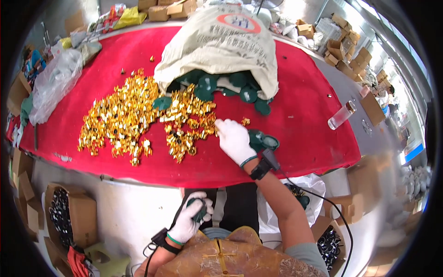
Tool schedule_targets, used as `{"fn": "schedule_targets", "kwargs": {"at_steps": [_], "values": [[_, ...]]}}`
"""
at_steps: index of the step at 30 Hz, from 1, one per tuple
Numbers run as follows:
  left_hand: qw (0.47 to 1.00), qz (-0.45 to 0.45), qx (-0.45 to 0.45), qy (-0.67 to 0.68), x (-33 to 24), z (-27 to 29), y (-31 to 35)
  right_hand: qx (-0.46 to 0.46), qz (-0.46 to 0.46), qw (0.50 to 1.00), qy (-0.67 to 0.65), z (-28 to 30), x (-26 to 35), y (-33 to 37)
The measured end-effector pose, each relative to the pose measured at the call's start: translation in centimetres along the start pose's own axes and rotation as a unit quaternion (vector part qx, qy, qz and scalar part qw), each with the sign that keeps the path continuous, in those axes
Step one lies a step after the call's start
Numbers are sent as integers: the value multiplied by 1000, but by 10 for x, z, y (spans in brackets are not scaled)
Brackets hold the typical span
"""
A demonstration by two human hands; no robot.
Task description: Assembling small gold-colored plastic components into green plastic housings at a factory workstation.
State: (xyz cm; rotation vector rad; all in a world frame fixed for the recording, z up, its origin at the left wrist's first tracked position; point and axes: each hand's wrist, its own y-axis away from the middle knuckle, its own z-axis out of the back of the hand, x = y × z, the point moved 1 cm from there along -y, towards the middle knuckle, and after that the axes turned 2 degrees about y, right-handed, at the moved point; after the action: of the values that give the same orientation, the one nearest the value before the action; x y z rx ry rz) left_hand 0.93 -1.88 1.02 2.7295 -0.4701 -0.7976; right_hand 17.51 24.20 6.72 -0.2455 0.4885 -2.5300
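Observation:
My right hand (234, 138), in a white glove, reaches onto the red cloth (295, 106) and touches the right edge of a heap of small gold parts (138, 115); whether its fingers pinch one is hidden. A dark green round piece (263, 141) lies just right of that hand. My left hand (194, 217), also gloved, is down by my lap below the table edge, closed around a dark green round piece (200, 213). A large beige sack (221, 46) lies open behind the heap, with several green round pieces (230, 90) spilling from its mouth.
A clear bottle (340, 116) lies on the grey table edge at right. A clear plastic bag (53, 83) sits at the left end. Cardboard boxes of dark parts stand on the floor at left (69, 217) and right (330, 240). A white bag (300, 194) hangs under the table.

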Motion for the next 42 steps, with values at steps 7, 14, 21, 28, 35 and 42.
{"fn": "schedule_targets", "kwargs": {"at_steps": [7,14,21,28,35,42], "values": [[996,32,37,78,1,11,-9,-21,19,993,-112,27,-5,22],[996,39,36,65,7,10,-1,79,-14,997,-2,83,-75,49],[997,60,32,40,17,9,-2,178,-50,982,-37,82,-78,64],[997,68,25,40,21,10,0,199,-57,977,-50,81,-80,53],[997,65,18,35,19,5,4,202,-3,978,-48,72,-79,56],[997,67,12,25,22,6,8,242,-25,970,-5,89,-67,41]]}}
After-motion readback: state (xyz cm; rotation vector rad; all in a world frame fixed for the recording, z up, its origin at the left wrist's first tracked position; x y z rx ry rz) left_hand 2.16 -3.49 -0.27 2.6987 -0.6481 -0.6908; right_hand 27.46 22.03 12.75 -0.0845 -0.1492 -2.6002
